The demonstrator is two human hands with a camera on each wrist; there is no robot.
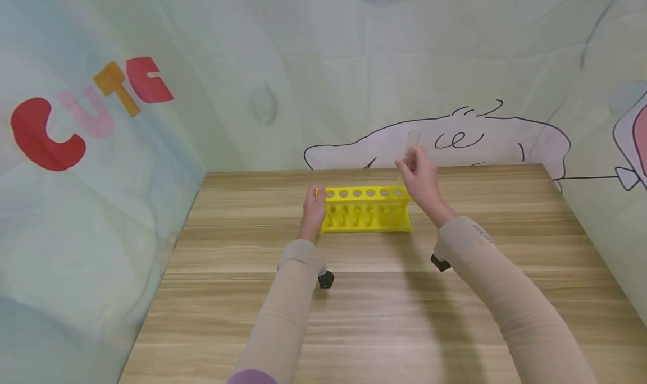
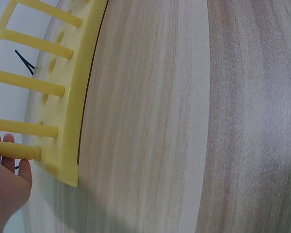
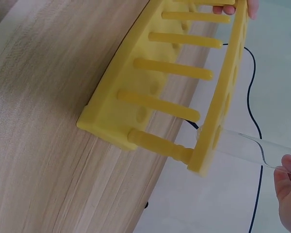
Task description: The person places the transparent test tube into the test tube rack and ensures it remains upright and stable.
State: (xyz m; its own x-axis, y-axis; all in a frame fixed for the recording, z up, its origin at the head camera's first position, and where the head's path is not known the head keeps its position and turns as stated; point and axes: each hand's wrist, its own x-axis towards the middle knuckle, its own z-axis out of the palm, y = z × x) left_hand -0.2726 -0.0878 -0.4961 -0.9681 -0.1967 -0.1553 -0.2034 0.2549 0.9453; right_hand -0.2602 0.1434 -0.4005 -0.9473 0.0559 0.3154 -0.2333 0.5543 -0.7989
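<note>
A yellow test tube rack (image 1: 365, 200) stands upright on the wooden table, with a row of round holes along its top and a row of pegs on its base. My left hand (image 1: 314, 209) grips the rack's left end, fingers curled round the end post in the left wrist view. Above the right end, my right hand (image 1: 423, 183) pinches a clear glass test tube (image 3: 247, 147) near its upper part. In the right wrist view the tube's rounded lower end pokes just through the end hole of the top plate, well above the base.
The wooden table (image 1: 364, 316) meets a pale printed cloth (image 1: 313, 81) behind it. Similar cloth with the coloured word CUTE hangs at the left. A small black device (image 1: 326, 279) sits at the left wrist, another black device (image 1: 440, 262) at the right.
</note>
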